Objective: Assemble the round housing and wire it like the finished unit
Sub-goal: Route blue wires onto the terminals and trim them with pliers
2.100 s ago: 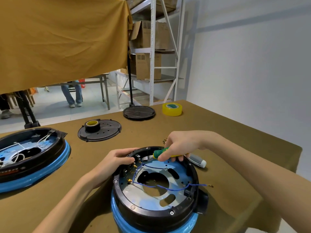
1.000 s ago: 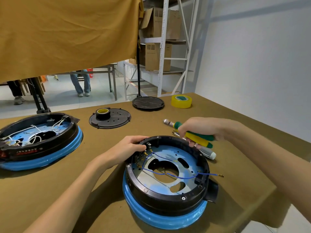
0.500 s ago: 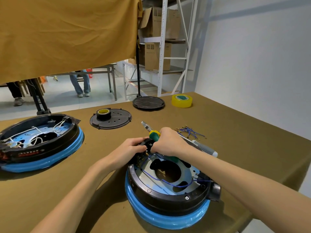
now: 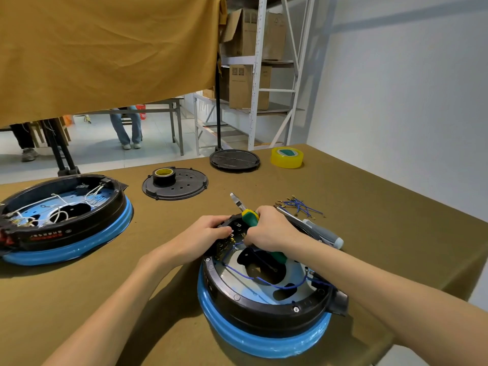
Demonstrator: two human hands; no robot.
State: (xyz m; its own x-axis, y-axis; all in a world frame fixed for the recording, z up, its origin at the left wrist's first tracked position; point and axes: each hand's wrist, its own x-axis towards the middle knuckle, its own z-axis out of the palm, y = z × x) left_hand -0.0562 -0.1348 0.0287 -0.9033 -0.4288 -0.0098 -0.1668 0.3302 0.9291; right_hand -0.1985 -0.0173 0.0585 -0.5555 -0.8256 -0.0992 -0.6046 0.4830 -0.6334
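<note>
The housing (image 4: 264,294) sat near the table's front edge, its wiring step apparently underway. The left hand (image 4: 208,233) gripped its far rim; the right hand (image 4: 269,231) clutched pliers (image 4: 250,219), which next needed turning onto a terminal.

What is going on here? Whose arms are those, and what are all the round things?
The picture comes from a camera worn on a person's head, so you see their own two arms reaching forward. They are building a round housing, black with a blue ring, on a brown table. The left hand grips the housing's far rim. The right hand holds green-handled pliers over the rim, with the metal tip pointing away. A blue wire loops inside the housing. At the left sits the finished unit, with white wires, to copy. Farther back are two black lids, black tape on the nearer lid, and a roll of yellow tape. Spare blue wires and a grey-handled tool lie nearby.
</note>
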